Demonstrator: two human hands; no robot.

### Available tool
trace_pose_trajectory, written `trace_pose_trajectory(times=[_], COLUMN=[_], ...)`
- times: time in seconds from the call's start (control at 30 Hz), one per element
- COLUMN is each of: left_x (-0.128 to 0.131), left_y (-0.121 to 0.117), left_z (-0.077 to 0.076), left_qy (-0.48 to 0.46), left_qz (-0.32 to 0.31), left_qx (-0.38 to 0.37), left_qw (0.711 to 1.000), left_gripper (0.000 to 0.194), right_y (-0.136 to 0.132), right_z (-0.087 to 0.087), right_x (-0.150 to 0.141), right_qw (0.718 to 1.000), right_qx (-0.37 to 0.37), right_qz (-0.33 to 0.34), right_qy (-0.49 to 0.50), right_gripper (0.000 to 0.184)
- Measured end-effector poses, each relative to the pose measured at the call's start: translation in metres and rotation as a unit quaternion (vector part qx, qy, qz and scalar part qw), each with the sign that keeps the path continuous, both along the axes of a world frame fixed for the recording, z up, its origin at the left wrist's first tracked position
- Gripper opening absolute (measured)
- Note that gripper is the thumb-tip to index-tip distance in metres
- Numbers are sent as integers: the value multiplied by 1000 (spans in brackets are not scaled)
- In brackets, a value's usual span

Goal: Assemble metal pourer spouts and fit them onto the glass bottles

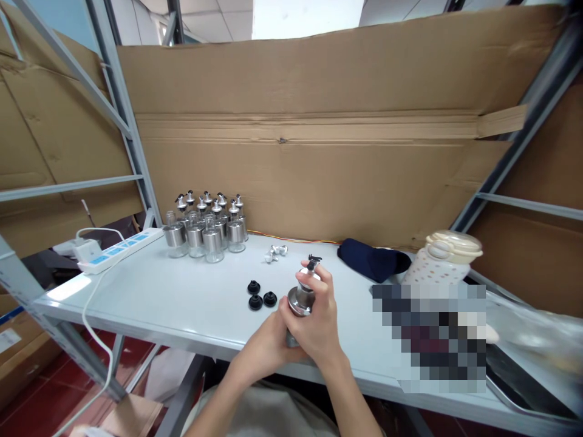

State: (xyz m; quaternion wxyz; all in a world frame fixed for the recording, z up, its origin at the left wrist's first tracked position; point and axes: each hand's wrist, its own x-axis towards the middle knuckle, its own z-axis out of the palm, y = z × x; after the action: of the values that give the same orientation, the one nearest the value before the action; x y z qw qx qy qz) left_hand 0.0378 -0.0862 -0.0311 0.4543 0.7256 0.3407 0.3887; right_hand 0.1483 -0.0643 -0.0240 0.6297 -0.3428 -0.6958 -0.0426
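Observation:
Close to the table's front edge I hold an oil dispenser bottle [300, 301] upright, with a shiny metal body and a pour spout [313, 261] with a dark tip on top. My left hand [269, 345] is wrapped round its lower part. My right hand [322, 315] closes round the upper part, fingers around the spout. Much of the bottle is hidden by my hands. Left of them lie three black caps [255, 302]. Farther back are small silver spout parts [275, 253]. Several glass-and-metal bottles [212, 241] stand at the back left, some with spouts, others with bare necks.
A white power strip [121, 250] with a plugged-in charger lies along the table's left edge. Dark blue cloth [371, 260] and a dotted cream jug [439, 261] sit at the right, near a blurred-out patch and clear plastic. Cardboard [319, 182] walls the back.

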Motion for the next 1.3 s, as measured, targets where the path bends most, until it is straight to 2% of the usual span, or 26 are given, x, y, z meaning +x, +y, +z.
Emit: trace_pose_trajectory(times=[0.17, 0.37, 0.57, 0.73, 0.87, 1.0, 1.07, 1.13, 1.2, 1.3], left_x=[-1, -3, -7, -10, -12, -17, -24, -37, -60, -116], left_y=[-2, -1, -1, -3, -3, -4, -5, -2, 7, 35], left_z=[2, -6, -21, -16, -14, -18, -15, -5, 12, 39], left_qy=[11, 26, 24, -13, -50, -48, -54, -71, -86, -55], left_qz=[-3, -4, 28, -22, -24, 35, 80, 143, 222, 333], left_qx=[6, 23, 25, 30, 26, 29, 45, 84, 138, 184], left_qw=[1000, 999, 999, 999, 998, 998, 994, 984, 961, 923], left_gripper=[68, 66, 92, 81, 76, 67, 66, 64, 62, 69], right_y=[-3, -5, -15, -22, -23, -26, -27, -27, -26, -24], right_z=[2, 5, 6, 3, 1, -7, -13, -22, -31, -44], right_x=[3, 2, 9, 21, 25, 25, 26, 27, 27, 24], right_qw=[1000, 1000, 1000, 994, 995, 995, 992, 990, 989, 986], right_qx=[-3, -10, -15, -43, -37, -37, -30, -30, -51, -108], right_qz=[-5, -17, 11, 99, 87, 94, 103, 83, 51, 19], right_qy=[14, 16, 9, -12, -42, 5, 65, 108, 127, 123], right_gripper=[43, 38, 40, 48, 54, 72, 72, 68, 63, 57])
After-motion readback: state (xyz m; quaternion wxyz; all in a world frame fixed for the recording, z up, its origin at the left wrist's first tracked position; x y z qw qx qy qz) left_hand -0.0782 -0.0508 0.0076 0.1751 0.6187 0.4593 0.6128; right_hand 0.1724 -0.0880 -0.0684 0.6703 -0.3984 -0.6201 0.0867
